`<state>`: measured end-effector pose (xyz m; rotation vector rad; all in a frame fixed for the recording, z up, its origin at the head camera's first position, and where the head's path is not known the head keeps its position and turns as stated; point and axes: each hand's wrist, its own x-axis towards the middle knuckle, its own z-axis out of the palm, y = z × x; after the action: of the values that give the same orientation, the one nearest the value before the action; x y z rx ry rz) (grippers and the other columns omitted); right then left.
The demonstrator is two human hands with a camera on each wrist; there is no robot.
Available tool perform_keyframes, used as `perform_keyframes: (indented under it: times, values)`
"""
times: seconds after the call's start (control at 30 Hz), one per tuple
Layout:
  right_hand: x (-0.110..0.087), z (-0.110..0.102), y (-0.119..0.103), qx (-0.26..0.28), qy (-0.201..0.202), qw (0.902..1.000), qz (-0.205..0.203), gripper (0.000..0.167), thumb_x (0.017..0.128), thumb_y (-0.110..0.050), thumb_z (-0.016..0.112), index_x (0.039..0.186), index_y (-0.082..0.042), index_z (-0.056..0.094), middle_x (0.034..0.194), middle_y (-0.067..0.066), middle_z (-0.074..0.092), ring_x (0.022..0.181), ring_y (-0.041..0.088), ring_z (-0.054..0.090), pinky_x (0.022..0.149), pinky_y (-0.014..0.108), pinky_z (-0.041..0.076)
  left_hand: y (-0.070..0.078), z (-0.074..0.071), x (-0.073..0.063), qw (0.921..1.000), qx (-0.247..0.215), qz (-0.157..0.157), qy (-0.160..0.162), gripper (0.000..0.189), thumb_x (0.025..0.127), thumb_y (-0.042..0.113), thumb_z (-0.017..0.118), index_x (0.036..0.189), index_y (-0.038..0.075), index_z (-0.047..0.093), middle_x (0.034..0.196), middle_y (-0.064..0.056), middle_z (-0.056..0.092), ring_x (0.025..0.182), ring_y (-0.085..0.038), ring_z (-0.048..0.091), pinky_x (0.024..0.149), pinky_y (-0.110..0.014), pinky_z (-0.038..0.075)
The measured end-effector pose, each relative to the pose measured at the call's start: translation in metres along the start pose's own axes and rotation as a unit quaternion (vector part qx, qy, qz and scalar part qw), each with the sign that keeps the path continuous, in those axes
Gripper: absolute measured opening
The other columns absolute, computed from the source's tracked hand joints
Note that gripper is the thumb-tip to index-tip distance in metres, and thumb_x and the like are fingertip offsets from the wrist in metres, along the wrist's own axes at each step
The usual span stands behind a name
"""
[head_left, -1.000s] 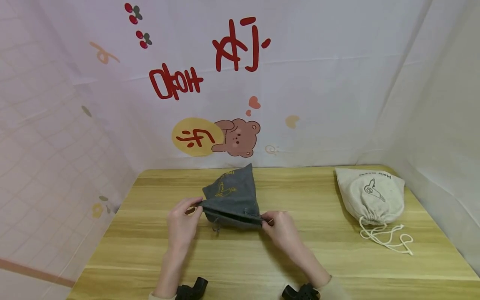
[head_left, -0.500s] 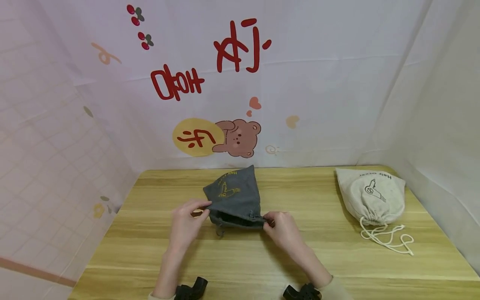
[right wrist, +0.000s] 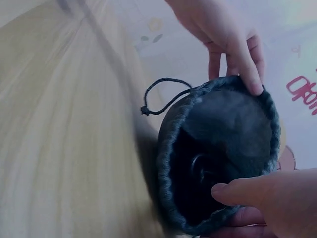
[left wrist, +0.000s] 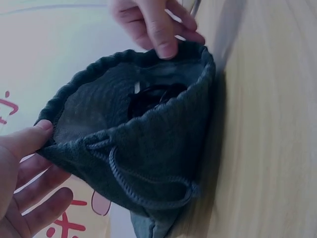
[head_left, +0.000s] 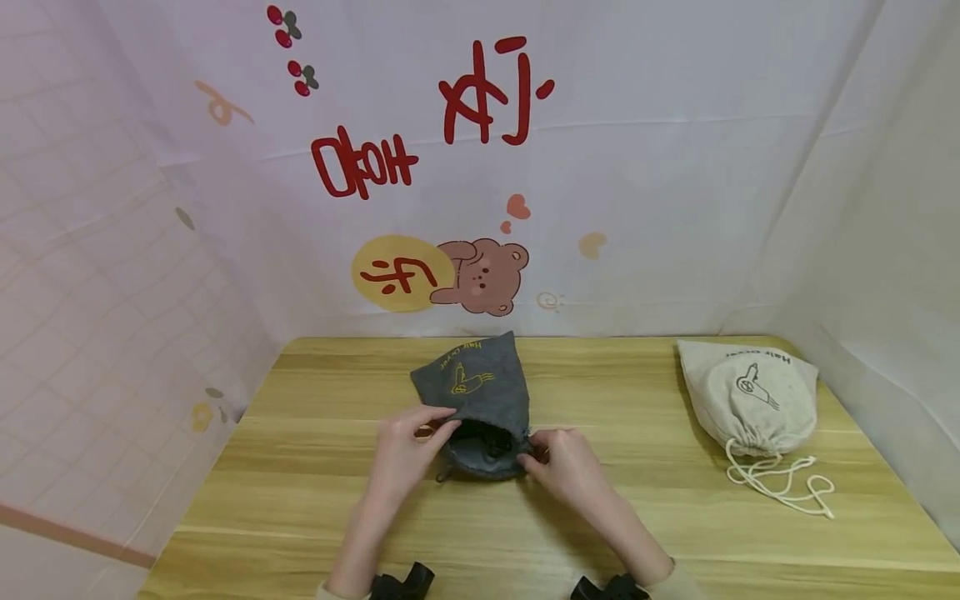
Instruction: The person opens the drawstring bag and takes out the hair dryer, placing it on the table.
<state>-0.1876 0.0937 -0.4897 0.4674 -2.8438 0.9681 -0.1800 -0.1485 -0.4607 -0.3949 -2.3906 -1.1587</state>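
A dark grey drawstring bag [head_left: 480, 400] with a yellow hair dryer print lies on the table, its mouth spread wide toward me. My left hand [head_left: 408, 446] pinches the left side of the rim between thumb and fingers. On the opposite side my right hand [head_left: 566, 467] pinches the rim, its thumb just inside the opening. Deep in the bag is a black, glossy, looped thing [left wrist: 153, 99], mostly hidden; it looks like a coiled cord. A grey cord loop [left wrist: 143, 188] hangs from the rim in the left wrist view, and a knotted one [right wrist: 161, 91] sticks out in the right wrist view.
A cream drawstring bag [head_left: 750, 400] with a black hair dryer print stands full and gathered at the table's right, its white cords [head_left: 787, 487] trailing toward me. A white printed curtain [head_left: 637, 208] closes off the back and sides of the wooden table [head_left: 300, 500].
The bag's mouth has gone from a narrow slit to a wide round opening, so the black thing inside shows. My left hand has moved right, closer to my right hand.
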Motion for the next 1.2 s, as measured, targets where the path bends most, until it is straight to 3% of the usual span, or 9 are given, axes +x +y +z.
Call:
perform_keyframes:
  times: [0.2, 0.43, 0.57, 0.8, 1.2]
  values:
    - [-0.001, -0.011, -0.01, 0.004, 0.003, 0.9998, 0.017, 0.008, 0.086, -0.013, 0.085, 0.085, -0.009, 0.079, 0.08, 0.005, 0.08, 0.068, 0.009, 0.072, 0.065, 0.024, 0.058, 0.003, 0.008, -0.003, 1.0, -0.001, -0.002, 0.005, 0.016, 0.086, 0.007, 0.085, 0.101, 0.01, 0.084, 0.088, -0.004, 0.081, 0.075, -0.014, 0.076, 0.068, -0.021, 0.062]
    - [-0.007, -0.035, -0.027, 0.002, 0.012, 0.9991, 0.04, 0.022, 0.089, -0.019, 0.083, 0.107, -0.005, 0.082, 0.093, 0.007, 0.082, 0.079, 0.018, 0.075, 0.072, 0.037, 0.062, 0.006, 0.013, -0.007, 0.9999, 0.006, -0.009, 0.005, 0.014, 0.088, 0.011, 0.085, 0.101, 0.012, 0.084, 0.088, -0.002, 0.081, 0.073, -0.011, 0.075, 0.067, -0.02, 0.061]
    - [-0.011, -0.042, -0.036, -0.016, 0.012, 0.9995, 0.025, 0.02, 0.09, -0.023, 0.083, 0.106, -0.009, 0.082, 0.097, 0.005, 0.083, 0.084, 0.02, 0.078, 0.074, 0.037, 0.062, 0.007, 0.015, -0.008, 0.9999, 0.009, -0.014, 0.003, 0.012, 0.089, 0.012, 0.084, 0.101, 0.013, 0.084, 0.089, -0.001, 0.081, 0.074, -0.01, 0.074, 0.067, -0.02, 0.06]
    - [-0.016, -0.041, -0.044, -0.013, -0.005, 0.9997, -0.022, 0.018, 0.09, -0.022, 0.083, 0.105, -0.013, 0.082, 0.096, 0.003, 0.082, 0.082, 0.017, 0.076, 0.065, 0.022, 0.054, 0.008, 0.017, -0.008, 0.9997, 0.01, -0.022, -0.002, 0.011, 0.09, 0.014, 0.083, 0.101, 0.014, 0.084, 0.089, 0.0, 0.081, 0.074, -0.01, 0.075, 0.068, -0.022, 0.061]
    - [-0.011, -0.026, -0.039, 0.001, 0.028, 0.9994, -0.019, 0.021, 0.089, -0.018, 0.084, 0.108, -0.009, 0.081, 0.092, 0.001, 0.08, 0.08, 0.015, 0.074, 0.069, 0.025, 0.058, 0.008, 0.02, -0.006, 0.9997, 0.004, -0.023, 0.005, 0.012, 0.09, 0.015, 0.083, 0.102, 0.013, 0.083, 0.088, 0.0, 0.08, 0.072, -0.007, 0.072, 0.066, -0.027, 0.062]
